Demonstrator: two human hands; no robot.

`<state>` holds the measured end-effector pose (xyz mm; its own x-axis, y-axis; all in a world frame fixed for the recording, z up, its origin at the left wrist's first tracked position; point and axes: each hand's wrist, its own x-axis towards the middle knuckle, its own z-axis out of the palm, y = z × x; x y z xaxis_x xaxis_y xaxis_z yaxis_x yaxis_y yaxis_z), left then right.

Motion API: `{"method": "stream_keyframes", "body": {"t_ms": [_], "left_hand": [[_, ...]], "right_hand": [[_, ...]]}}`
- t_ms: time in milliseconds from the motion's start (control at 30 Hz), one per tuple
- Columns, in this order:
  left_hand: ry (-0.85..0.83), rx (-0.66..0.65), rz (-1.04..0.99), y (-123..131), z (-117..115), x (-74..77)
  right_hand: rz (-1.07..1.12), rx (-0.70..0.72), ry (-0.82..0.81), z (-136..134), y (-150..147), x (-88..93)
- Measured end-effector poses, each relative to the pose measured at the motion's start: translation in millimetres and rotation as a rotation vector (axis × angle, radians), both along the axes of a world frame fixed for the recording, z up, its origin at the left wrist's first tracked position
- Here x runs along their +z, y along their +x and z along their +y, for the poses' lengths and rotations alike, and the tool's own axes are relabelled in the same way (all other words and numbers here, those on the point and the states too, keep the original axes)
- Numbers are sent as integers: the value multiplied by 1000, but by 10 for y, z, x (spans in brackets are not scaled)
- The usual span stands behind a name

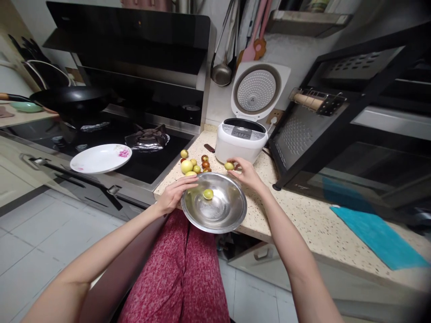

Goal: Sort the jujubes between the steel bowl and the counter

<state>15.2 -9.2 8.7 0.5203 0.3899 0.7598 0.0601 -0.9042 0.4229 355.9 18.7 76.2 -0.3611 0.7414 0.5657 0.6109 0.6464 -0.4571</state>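
A wide stainless-steel bowl (232, 213) sits at the counter's front edge, partly over it, with one green jujube (208, 194) inside. My left hand (177, 193) grips its left rim, fingers lying along the edge. Just behind the bowl, my right hand (247, 172) pinches another green jujube (229, 166) between thumb and fingertips. Several fruits lie loose on the counter behind the bowl's left side: a larger pale-green one (186, 167), smaller green ones and brown jujubes (205, 164). The bowl's rim and my left fingers partly hide the nearest of them.
A white rice cooker (237, 146) stands behind with its lid raised. To the left, a flowered white plate (97, 159) overlaps the stove's front edge, and a black wok (70, 98) sits on a burner. On the right are a dark oven (370, 166) and a blue cloth (380, 237).
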Motion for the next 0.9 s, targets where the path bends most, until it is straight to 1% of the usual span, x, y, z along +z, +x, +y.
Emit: {"method": "stream_keyframes", "body": {"t_ms": [67, 167, 300, 367, 533, 900], "left_hand": [[-9, 1, 3, 2, -3, 3], [-10, 5, 9, 2, -4, 4], [6, 9, 19, 1, 5, -5], [7, 13, 20, 2, 8, -7], [-13, 10, 17, 5, 4, 4], [-35, -6, 2, 11, -1, 17]], "right_hand": [[31, 69, 10, -66, -59, 62], [44, 199, -19, -179, -164, 130], [5, 350, -91, -281, -279, 160], [-37, 394, -140, -304, -316, 163], [-138, 425, -211, -337, -364, 163], [-190, 440, -310, -362, -402, 155]]}}
